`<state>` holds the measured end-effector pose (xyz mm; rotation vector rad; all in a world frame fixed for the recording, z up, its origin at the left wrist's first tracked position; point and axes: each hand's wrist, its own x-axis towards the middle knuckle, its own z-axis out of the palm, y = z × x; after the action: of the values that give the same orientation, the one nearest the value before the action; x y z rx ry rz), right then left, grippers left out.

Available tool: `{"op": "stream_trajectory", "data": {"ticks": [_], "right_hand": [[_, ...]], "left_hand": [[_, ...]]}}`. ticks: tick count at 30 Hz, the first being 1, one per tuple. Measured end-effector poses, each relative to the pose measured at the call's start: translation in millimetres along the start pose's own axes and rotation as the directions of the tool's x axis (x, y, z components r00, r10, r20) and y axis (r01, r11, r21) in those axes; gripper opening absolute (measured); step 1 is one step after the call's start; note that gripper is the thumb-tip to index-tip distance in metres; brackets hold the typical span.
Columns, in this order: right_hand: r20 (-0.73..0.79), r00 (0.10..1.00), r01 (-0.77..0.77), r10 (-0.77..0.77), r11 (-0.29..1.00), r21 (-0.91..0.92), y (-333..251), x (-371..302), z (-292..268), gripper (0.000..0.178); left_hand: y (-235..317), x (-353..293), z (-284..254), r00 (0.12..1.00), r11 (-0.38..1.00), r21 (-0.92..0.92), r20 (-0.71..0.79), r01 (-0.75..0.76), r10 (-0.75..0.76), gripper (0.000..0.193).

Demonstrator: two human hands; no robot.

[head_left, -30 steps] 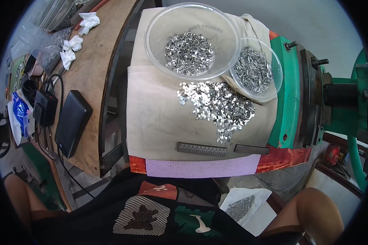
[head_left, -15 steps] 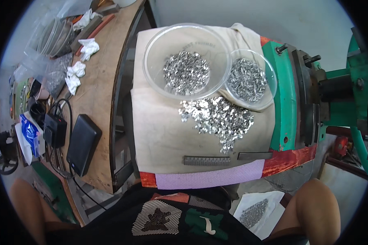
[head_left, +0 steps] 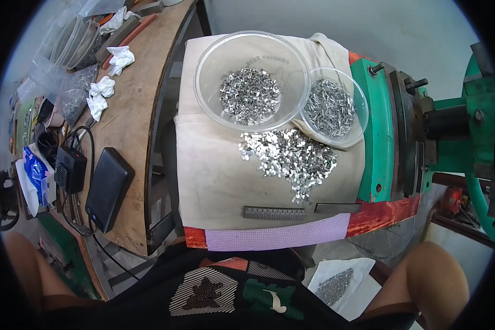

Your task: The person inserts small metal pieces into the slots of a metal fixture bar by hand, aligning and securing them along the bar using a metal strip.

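The left hand and the right hand were both out of view, so whether either grip was open or closed could not be told. A pile of small, shiny metal chips lay spread on a beige cloth, just below two clear tubs. The large tub stood upright behind the pile and held more chips, heaped on its floor; the small tub, just beside it on the right, held slimmer metal bits. Nearer the person, a toothed bar and a plain bar lay on the cloth, end toward end with a gap between. A purple mat ran along the front edge, with a red board showing at both its ends. On the right, a green machine stood close against the cloth. To the left, a wooden bench carried a black slab, a black box with a cable, and crumpled tissues. Lower right, a white sheet bore a grey heap of small bits, near the person's dark, patterned clothing.
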<state>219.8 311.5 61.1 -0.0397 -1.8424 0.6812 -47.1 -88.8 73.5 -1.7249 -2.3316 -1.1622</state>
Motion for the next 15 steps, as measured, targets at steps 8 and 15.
{"op": "stream_trajectory", "data": {"ticks": [8, 15], "right_hand": [[-0.002, 0.997, -0.071, 0.071, 0.997, 0.011, 5, -10, 11, 0.028], [0.366, 0.869, -0.377, 0.333, 0.925, 0.052, 29, -45, 88, 0.014]], "left_hand": [[2, -2, 6, 0.994, 0.993, -0.058, 0.046, 0.103, -0.101, 0.042], [0, 20, 29, 0.975, 0.972, -0.092, 0.074, 0.217, -0.21, 0.043]]}}
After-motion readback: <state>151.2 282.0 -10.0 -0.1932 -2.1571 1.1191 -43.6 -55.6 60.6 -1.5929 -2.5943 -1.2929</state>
